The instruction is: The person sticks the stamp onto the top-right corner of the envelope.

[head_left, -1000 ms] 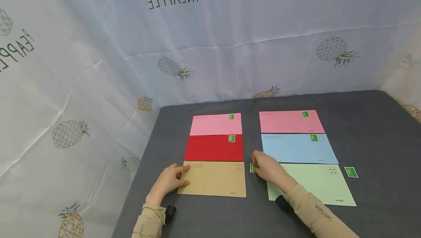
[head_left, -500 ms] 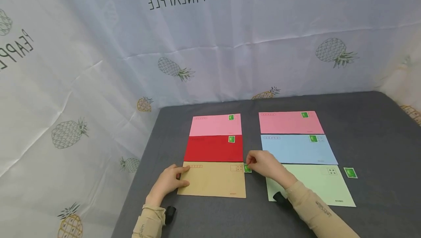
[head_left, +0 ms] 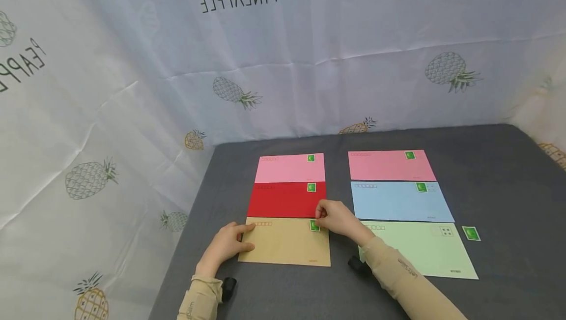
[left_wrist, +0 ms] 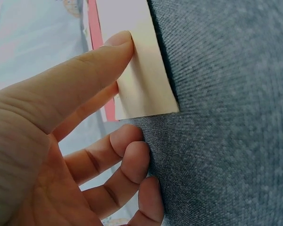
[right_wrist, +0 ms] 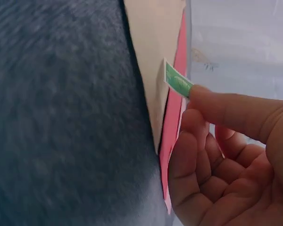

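My right hand [head_left: 339,218] pinches a small green postage stamp [right_wrist: 176,81] by one end between thumb and fingers. The stamp is over the upper right corner of the tan envelope [head_left: 283,246], where the printed box lies, and its far end slants toward the paper in the right wrist view. My left hand [head_left: 225,243] rests at that envelope's left edge, with the thumb [left_wrist: 118,40] and index finger pressing on it. Its other fingers are bent beside the envelope's edge in the left wrist view.
Behind the tan envelope lie a red envelope [head_left: 283,202] and a pink one [head_left: 287,170], both stamped. The right column has a stamped pink envelope [head_left: 380,167], a stamped blue one [head_left: 389,204] and a green envelope [head_left: 411,246]. A loose stamp [head_left: 471,233] lies right of it on the grey cloth.
My right hand has carried the stamp leftward from the gap between the two columns onto the tan envelope's upper right corner. My left hand has stayed in place.
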### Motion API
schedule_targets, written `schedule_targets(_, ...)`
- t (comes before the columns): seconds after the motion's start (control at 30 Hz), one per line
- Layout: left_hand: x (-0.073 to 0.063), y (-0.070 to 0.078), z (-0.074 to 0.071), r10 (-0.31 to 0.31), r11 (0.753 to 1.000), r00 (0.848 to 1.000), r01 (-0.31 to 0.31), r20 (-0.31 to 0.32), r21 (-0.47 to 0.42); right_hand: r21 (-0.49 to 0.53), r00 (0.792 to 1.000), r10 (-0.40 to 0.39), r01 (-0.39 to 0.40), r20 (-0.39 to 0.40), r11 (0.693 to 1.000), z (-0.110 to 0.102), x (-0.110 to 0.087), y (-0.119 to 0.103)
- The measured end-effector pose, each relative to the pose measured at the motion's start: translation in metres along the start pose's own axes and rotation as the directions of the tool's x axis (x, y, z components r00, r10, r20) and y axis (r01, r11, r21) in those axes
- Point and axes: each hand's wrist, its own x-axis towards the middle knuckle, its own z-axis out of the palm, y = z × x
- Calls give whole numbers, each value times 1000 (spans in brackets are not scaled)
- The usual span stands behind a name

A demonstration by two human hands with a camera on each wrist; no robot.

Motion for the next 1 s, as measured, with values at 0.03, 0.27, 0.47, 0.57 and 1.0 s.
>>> schedule_targets(0.03, 0, 0, 0, -2, 1000, 1000, 2, 1, -4, -5, 1000, 6, -6, -3, 1000, 2, 1, 0)
schedule_targets(0.27, 1, 1, -1, -3, 1000, 1000, 3, 3, -10, -42, 999, 41, -42, -18, 998, 9, 3, -1)
schedule_targets(0.47, 1, 0, -1, -12, 1000, 1000, 12, 18, -9, -75, 999, 44, -44, -10, 996, 12, 4, -3)
schedule_targets(0.57, 2, 0, -1, -11, 1000, 1000, 12, 16, -9, -91, 999, 41, -42, -11, 995, 12, 5, -4)
schedule_targets(1.0, 0, 3, -1, -6, 1000, 1000, 6, 25, 9, -232, 1000, 12, -6, 26, 973, 17, 2, -9)
